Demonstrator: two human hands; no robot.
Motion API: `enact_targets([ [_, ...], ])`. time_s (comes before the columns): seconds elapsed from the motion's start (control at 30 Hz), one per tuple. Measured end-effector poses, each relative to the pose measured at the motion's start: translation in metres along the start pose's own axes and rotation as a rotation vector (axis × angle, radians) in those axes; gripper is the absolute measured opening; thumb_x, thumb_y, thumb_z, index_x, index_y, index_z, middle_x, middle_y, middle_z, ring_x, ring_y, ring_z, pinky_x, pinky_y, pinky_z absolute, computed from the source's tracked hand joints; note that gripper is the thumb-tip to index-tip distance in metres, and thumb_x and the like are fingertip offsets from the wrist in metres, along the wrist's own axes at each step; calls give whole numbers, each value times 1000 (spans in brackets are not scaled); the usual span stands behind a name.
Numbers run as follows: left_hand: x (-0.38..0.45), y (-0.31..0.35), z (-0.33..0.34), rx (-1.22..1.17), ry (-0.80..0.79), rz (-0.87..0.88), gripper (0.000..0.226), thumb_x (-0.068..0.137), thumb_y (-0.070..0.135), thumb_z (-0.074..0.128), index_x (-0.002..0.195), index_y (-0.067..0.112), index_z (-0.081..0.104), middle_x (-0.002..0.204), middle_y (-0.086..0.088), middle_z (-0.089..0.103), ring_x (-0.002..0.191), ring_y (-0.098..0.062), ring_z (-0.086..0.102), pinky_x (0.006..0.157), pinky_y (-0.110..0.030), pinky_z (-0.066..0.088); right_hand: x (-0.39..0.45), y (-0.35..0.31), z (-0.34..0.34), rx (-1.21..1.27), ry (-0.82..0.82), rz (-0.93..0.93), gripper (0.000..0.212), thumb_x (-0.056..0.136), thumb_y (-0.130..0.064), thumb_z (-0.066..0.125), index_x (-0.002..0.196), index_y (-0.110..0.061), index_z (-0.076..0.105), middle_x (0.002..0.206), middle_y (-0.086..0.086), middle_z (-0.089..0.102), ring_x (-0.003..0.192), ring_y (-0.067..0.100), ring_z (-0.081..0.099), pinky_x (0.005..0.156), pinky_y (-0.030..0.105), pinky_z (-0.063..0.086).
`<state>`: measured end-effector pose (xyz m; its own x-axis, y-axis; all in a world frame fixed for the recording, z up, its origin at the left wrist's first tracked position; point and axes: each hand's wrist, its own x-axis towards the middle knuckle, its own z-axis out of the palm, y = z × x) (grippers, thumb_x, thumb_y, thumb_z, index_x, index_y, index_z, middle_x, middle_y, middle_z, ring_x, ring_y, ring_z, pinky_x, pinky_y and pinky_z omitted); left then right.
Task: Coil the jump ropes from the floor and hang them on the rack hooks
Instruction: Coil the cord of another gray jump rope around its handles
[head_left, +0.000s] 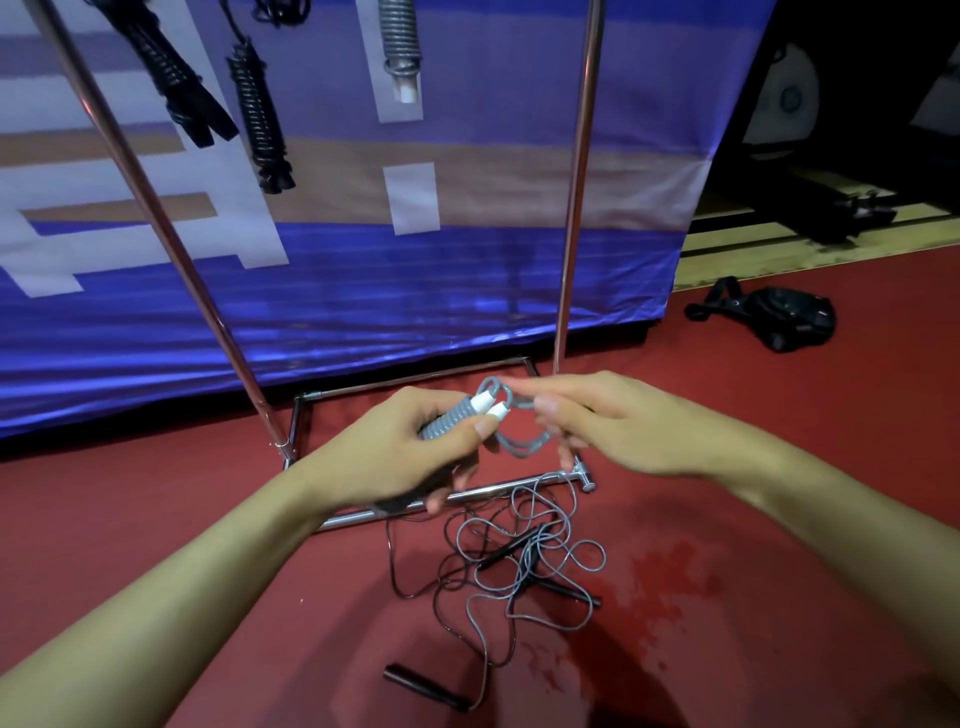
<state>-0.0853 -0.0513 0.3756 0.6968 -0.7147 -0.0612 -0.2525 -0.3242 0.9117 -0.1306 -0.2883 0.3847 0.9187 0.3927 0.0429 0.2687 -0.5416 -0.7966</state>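
fingers (470, 434) of left hand (405, 452) curled round grey handles (457, 413); right hand (618, 421) pinching grey cord (519, 444) loops beside them. cord trails to floor, tangled with black rope (415, 582). risk: pulling tightens tangle, snagging on rack (452, 499) foot.

Two bare forearms, entering from the lower left and lower right edges of the head view, each ending in a bare hand: left hand (410, 452), right hand (613, 426). No sleeves, gloves, watch, rings or bracelets anywhere along the visible length, from wrist down to the frame edge. Short, unpainted fingernails, seen plainly on the left thumb and on the right fingers (545, 402); slim wrists, smooth forearms without markings or tattoos.
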Motion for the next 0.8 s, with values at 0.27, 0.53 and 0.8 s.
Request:
enact_targets([
  [0.27, -1, -1, 4, 92, -88, 6, 25, 102, 36, 62, 81, 22, 65, 67, -10, 68, 48, -25, 62, 51, -29, 49, -3, 5, 2, 65, -71, 17, 40, 108, -8, 45, 140, -31, 58, 76, -3, 67, 55, 5, 52, 59, 27, 51],
  [0.53, -3, 5, 1, 52, -144, -10, 28, 100, 40, 61, 80, 21, 66, 70, -10, 74, 50, -26, 67, 48, -36, 45, -5, 1, 2, 368, -244, -39, 37, 106, -21, 44, 140, -29, 54, 73, 3, 48, 60, 43, 32, 60, 37, 42],
  [0.8, -5, 9, -3, -52, -139, 39, 32, 105, 37, 57, 98, 8, 70, 69, -11, 71, 51, -29, 66, 46, -29, 47, -6, -1, 16, 712, -210, -102, 21, 104, -14, 44, 124, -14, 49, 73, 2, 57, 43, 3, 33, 56, 22, 49],
])
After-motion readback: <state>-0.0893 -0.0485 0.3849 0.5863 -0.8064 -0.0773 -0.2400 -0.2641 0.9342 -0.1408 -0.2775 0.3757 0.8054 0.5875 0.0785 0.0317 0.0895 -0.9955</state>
